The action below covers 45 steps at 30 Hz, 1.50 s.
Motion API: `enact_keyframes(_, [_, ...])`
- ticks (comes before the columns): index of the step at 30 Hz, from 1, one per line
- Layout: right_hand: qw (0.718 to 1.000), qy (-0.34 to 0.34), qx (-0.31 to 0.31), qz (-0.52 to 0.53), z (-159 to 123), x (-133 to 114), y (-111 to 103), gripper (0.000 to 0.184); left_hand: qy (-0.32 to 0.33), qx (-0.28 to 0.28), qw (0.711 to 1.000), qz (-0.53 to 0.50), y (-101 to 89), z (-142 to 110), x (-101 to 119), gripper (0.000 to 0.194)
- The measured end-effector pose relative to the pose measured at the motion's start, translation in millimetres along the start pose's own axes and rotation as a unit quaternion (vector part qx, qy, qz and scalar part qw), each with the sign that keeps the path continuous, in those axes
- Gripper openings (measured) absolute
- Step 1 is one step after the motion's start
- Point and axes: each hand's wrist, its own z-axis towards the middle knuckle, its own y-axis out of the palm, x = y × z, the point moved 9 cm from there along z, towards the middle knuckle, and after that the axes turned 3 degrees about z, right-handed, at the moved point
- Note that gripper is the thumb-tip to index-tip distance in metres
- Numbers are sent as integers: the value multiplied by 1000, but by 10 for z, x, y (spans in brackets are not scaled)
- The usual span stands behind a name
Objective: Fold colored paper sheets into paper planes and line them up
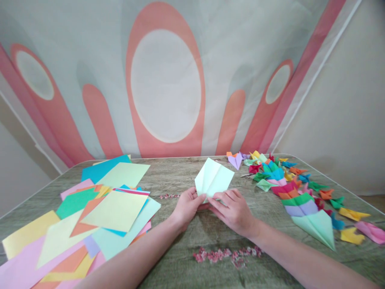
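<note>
Near the middle of the wood-patterned table: a pale green, partly folded square of origami paper, tilted up off the surface, its far corner pointing away, creases running down to a point at the near end. Held there by both hands. Left hand at the paper's near left edge, thumb and fingers pinched on it. Right hand just beside, touching the left, fingers curled over the near tip and pressed on the fold. Both hands thus closed on the same sheet, neither one free.

Off to the left, well apart from the hands: a loose heap of flat coloured paper sheets, overlapping, in yellow, pale green, teal, pink, orange and lilac, spread from the near left corner toward the far edge.

Off to the right: a scatter of small folded paper shapes in many colours, lying from the far edge down the right side. Nearest the right forearm, a larger folded dart of mint, lilac, green and orange layers, tip pointing toward the near right.

Behind the table: a hanging cloth backdrop with salmon-pink ovals on grey.
</note>
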Motion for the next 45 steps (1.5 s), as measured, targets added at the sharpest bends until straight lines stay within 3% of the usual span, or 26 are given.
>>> enact_keyframes(5, [1000, -8, 5, -6, -5, 12, 38, 17, -3, -13, 999, -41, 31, 7, -20, 42])
enact_keyframes(12, [999, -10, 17, 26, -8, 52, 3, 19, -47, -16, 991, -120, 62, -22, -78, 21])
enact_keyframes(16, [997, 21, 25, 72, -11, 118, -10, 22, -51, -31, 985, -162, 73, -21, -64, 22])
enact_keyframes(23, [983, 85, 47, 158, -50, 255, 15, 21, -42, 7, 989, -143, -53, 35, -48, 15])
enact_keyframes(29, [927, 226, 116, 277, -132, 493, 17, 7, -38, 13, 987, -155, -66, 38, -52, 16])
enact_keyframes(32, [897, 286, 113, 318, -193, 589, 119, 11, -44, 9, 984, -172, -54, 32, -62, 17])
enact_keyframes(37, [806, 361, 131, 451, -289, 681, 350, 30, -46, -36, 982, -178, 30, 16, -80, 20])
enact_keyframes(40, [756, 392, 102, 514, -298, 653, 478, 34, -48, -49, 984, -165, 61, 3, -99, 21])
enact_keyframes(45, [740, 419, 88, 519, -310, 651, 484, 33, -46, -57, 989, -125, 115, -24, -105, 28])
